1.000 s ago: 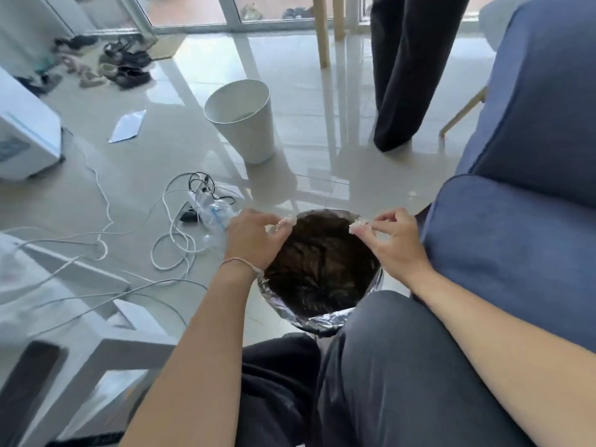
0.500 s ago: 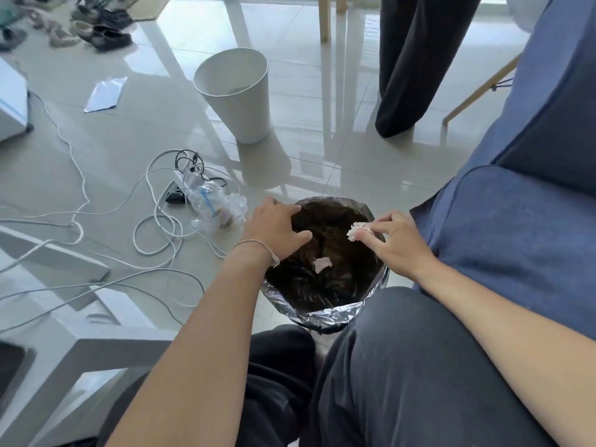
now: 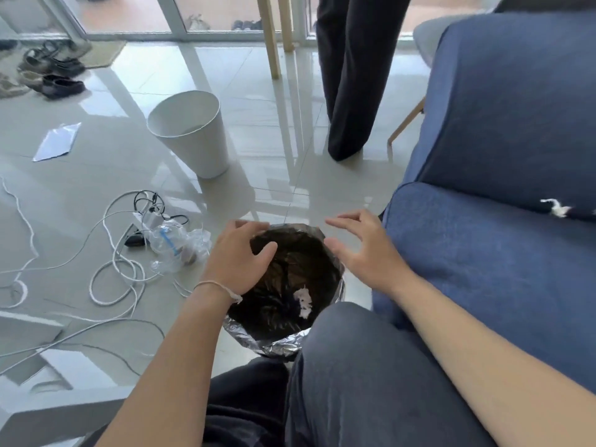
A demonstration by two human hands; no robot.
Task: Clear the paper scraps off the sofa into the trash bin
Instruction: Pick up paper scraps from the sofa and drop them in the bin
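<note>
A trash bin [image 3: 274,345] lined with a dark, shiny bag stands on the floor between my knees and the blue sofa [image 3: 490,259]. White paper scraps [image 3: 303,303] lie inside the bag. My left hand [image 3: 237,259] hovers over the bin's left rim, fingers spread and holding nothing. My right hand [image 3: 362,250] hangs over the right rim, fingers apart, also holding nothing. One white paper scrap [image 3: 556,208] lies on the sofa in the crease between seat and back cushion, at the right.
A white bin [image 3: 190,133] stands tilted on the tiled floor ahead. White cables [image 3: 116,269] and a crumpled plastic bottle [image 3: 174,243] lie left of the lined bin. A person's dark trouser legs [image 3: 351,75] stand ahead. Shoes [image 3: 48,72] and a paper sheet [image 3: 58,141] lie far left.
Both hands held scraps over the bin a second ago. The left let go first, then the right; both hands now hang open and the scraps lie in the bag.
</note>
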